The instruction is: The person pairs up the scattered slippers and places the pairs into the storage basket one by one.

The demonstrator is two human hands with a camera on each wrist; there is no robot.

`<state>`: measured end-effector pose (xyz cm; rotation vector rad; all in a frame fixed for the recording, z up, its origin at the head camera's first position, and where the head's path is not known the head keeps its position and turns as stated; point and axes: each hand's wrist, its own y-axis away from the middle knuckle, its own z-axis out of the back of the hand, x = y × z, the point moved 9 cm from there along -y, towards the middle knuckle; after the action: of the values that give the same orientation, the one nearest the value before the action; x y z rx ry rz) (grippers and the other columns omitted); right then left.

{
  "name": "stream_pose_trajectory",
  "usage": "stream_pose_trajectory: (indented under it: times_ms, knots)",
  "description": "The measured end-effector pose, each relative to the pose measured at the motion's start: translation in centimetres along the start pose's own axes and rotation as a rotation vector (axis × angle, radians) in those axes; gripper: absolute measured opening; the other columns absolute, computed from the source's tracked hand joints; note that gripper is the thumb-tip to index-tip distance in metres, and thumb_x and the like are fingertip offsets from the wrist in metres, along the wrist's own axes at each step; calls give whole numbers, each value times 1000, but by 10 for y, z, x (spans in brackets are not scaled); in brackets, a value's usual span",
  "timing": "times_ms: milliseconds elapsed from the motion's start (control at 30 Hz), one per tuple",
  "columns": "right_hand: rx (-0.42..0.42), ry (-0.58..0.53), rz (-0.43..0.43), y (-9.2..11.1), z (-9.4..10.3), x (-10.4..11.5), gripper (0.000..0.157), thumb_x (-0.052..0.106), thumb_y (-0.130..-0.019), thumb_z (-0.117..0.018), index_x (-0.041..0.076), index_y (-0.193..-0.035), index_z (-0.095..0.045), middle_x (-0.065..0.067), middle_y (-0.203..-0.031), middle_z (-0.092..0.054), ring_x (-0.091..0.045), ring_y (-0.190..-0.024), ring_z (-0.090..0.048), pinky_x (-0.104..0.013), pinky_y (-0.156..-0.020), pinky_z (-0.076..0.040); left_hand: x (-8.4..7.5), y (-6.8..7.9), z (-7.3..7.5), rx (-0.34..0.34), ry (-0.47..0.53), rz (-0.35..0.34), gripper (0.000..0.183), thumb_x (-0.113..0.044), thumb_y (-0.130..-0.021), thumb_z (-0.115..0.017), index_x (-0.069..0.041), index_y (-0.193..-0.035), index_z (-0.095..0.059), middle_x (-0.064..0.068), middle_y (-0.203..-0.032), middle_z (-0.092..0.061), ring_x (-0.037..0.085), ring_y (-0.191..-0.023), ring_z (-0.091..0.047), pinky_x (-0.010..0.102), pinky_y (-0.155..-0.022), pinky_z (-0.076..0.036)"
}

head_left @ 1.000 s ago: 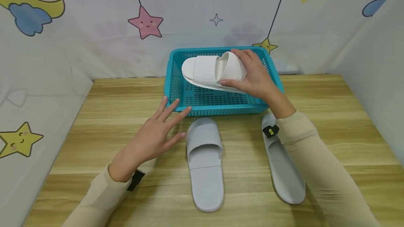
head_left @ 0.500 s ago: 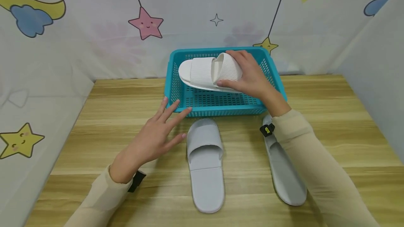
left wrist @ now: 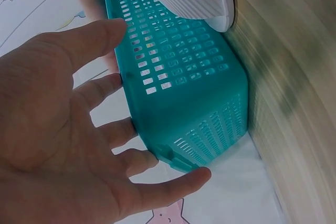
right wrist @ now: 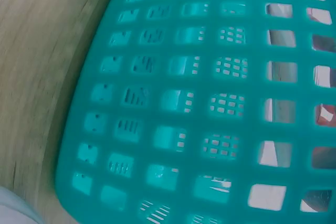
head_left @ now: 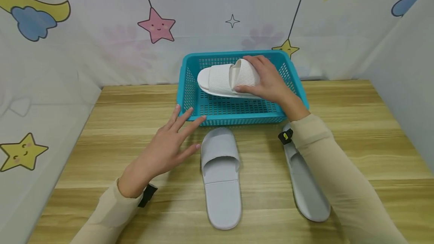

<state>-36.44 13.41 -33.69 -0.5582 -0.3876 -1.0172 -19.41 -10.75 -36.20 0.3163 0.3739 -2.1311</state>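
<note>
My right hand (head_left: 268,78) holds a pair of white slippers (head_left: 219,79) with ribbed straps, laid together lengthwise inside the teal plastic basket (head_left: 244,119). Its thumb lies along the near side of the rear strap, and the other fingers go over the far side. The left hand (head_left: 166,142) is spread, fingertips right at the basket's front left rim; the left wrist view shows the same hand (left wrist: 73,124) with straight fingers along that rim. Just below the basket lies a grey slipper (head_left: 222,199). From the right wrist, the basket's perforated wall (right wrist: 199,119) hides the held slippers.
Another grey slipper (head_left: 308,191) lies on the wooden table (head_left: 101,138) at the right, partly covered by the right sleeve (head_left: 339,176). A white cloth (head_left: 200,10) with stars and clouds rises behind the basket and along both sides.
My right hand has shifted slightly left and lower, bringing the white slippers lower into the basket. The left hand and the grey slippers have stayed in place.
</note>
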Motion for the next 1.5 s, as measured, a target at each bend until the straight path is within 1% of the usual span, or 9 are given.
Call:
stream_pose_trajectory:
  times_ms: [200, 433, 633, 800, 867, 933, 1100, 1300, 1500]
  knots:
    - [64, 14, -83, -1, -7, -19, 97, 43, -85, -90, 12, -163, -41, -19, -168, -35, -43, -148, -39, -65, -110, -44, 0, -2, -2, 5, -8, 5, 72, -30, -102, -75, -19, -166, -42, 22, -172, -32, 50, -162, -9, 78, -107, -41]
    - [55, 21, -90, -3, -9, -29, 96, 40, -85, -91, 10, -163, -41, -21, -164, -39, -43, -142, -42, -63, -109, -43, 2, -1, -5, 22, -4, 27, 73, -33, -103, -74, -21, -167, -40, 19, -173, -29, 47, -163, -7, 80, -106, -41]
    - [85, 41, -105, -4, -14, -32, 98, 42, -86, -90, 11, -163, -40, -22, -169, -33, -45, -156, -28, -66, -118, -35, 3, 0, -6, 20, 3, 29, 73, -32, -103, -73, -22, -167, -39, 19, -174, -29, 46, -164, -6, 81, -105, -41]
    - [114, 45, -133, -1, -16, -34, 98, 43, -87, -89, 11, -164, -39, -20, -171, -30, -43, -159, -24, -65, -118, -37, 1, -2, -6, 14, -4, 16, 73, -32, -103, -73, -21, -167, -39, 20, -173, -30, 46, -164, -7, 81, -103, -42]
    - [123, 51, -136, -1, -16, -34, 98, 43, -88, -89, 11, -165, -38, -21, -171, -30, -43, -159, -25, -65, -117, -38, 0, -2, -5, 13, -6, 11, 73, -31, -103, -73, -21, -167, -39, 20, -173, -30, 47, -163, -7, 81, -103, -43]
    - [124, 61, -130, -1, -17, -32, 98, 44, -88, -88, 10, -165, -38, -21, -168, -33, -43, -154, -32, -63, -115, -40, 0, -3, -5, 12, -7, 7, 73, -31, -103, -74, -21, -167, -40, 20, -173, -31, 48, -163, -8, 80, -103, -43]
    - [96, 97, -97, -3, -16, -27, 95, 43, -88, -89, 6, -162, -42, -23, -157, -43, -43, -140, -43, -61, -115, -40, 0, -2, -3, 3, -4, -1, 72, -30, -103, -74, -20, -166, -41, 22, -171, -32, 49, -162, -10, 80, -103, -43]
    - [68, 129, -128, -3, -15, -29, 93, 44, -87, -90, 8, -160, -45, -25, -150, -44, -42, -132, -45, -59, -108, -43, -1, -3, -2, 11, -15, 10, 72, -30, -103, -74, -20, -166, -41, 21, -171, -33, 49, -162, -10, 80, -102, -44]
    - [70, 159, -196, -5, -18, -35, 91, 48, -87, -88, 13, -161, -47, -24, -155, -35, -41, -138, -41, -59, -110, -43, -1, -3, -3, 13, -22, 15, 72, -30, -103, -74, -21, -166, -41, 21, -171, -33, 49, -162, -11, 80, -102, -44]
